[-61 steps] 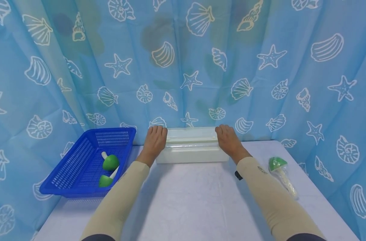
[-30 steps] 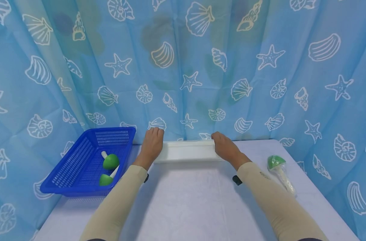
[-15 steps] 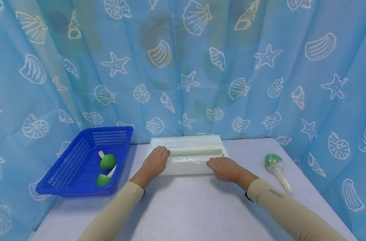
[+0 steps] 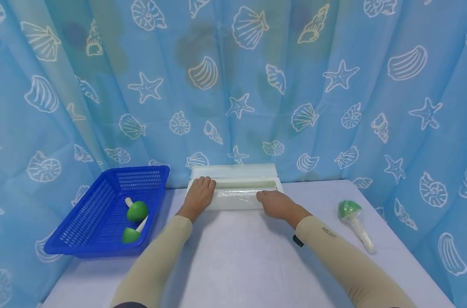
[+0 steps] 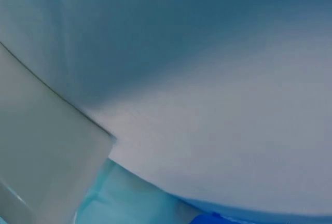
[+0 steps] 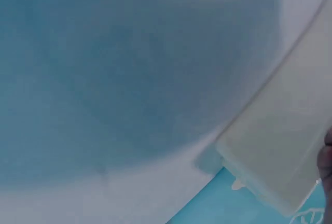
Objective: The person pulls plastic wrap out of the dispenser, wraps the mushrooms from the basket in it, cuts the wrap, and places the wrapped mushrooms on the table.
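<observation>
A long white box [image 4: 233, 203], apparently a cling film dispenser, stands at the back of the table with its translucent lid [image 4: 233, 171] raised. Shiny clear film [image 4: 237, 194] stretches along the front of its opening. My left hand [image 4: 200, 194] grips the box's front rim near its left end, fingers curled over the edge. Toward the right end my right hand [image 4: 276, 203] holds the same rim, fingers bent; whether it also pinches film cannot be told. Part of the box front [image 5: 46, 146] shows in the left wrist view, and fingertips [image 6: 326, 156] touch its edge in the right wrist view.
At left, a blue plastic basket [image 4: 99, 250] holds two green-capped, white-stemmed mushroom shapes [image 4: 137, 211]. Another mushroom shape [image 4: 356, 222], wrapped in clear film, lies on the table [image 4: 233, 265] at right. Behind hangs a blue shell-print curtain [image 4: 218, 107].
Both hands came down from the raised lid to the front rim. The box showed nearer to me half a second ago and has since shifted back toward the curtain with the hands.
</observation>
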Tool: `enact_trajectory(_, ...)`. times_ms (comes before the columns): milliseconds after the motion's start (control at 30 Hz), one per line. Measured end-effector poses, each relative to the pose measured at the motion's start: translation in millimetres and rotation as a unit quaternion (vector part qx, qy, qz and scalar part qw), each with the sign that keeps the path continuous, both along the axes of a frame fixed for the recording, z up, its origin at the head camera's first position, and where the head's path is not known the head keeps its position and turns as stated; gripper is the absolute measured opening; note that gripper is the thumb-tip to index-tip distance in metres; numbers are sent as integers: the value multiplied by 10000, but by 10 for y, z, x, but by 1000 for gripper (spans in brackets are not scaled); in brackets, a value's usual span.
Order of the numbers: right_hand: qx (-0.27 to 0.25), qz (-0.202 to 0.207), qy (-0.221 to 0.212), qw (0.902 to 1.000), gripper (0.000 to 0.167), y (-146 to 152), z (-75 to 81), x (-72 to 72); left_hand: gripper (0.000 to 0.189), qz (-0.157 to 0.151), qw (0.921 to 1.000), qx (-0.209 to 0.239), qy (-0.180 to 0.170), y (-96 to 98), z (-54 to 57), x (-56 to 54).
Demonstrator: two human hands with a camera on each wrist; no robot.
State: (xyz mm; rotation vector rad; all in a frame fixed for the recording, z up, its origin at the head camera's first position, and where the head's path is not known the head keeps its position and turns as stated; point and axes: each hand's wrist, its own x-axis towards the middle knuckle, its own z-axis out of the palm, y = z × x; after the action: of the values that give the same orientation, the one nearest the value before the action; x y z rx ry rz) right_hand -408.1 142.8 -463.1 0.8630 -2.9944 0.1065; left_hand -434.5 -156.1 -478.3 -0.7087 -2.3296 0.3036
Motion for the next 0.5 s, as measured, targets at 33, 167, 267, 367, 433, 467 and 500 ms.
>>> enact_trajectory(33, -207, -63, -91, 9997, 14, -19, 19, -33, 2, 40, 10000, 53, 11, -17, 3, -4)
enact_trajectory(167, -824, 16, -28, 9966, 16, -4, 121, -118, 4, -77, 9992, 401, -17, -97, 60, 34)
enact_trajectory(267, -1085, 70, 396, 9933, 15, 75, 227, -161, 6, -272, 9978, 601, 52, -164, 178, 66)
enact_trajectory(367, -1135, -72, 923, 9892, 15, 145, 352, -233, 8, -365, 9972, 609, 239, -214, 343, 53)
enact_trajectory(433, -1052, -151, 1239, 9866, 16, 155, 427, -296, 9, -351, 9975, 544, 266, -244, 445, 36)
enact_trajectory(467, -994, -134, 1369, 9855, 17, 147, 463, -320, 10, -300, 9980, 481, 264, -262, 485, 30)
enact_trajectory(500, -960, -68, 1503, 9839, 19, 134, 492, -341, 11, -262, 9983, 450, 254, -282, 514, 21)
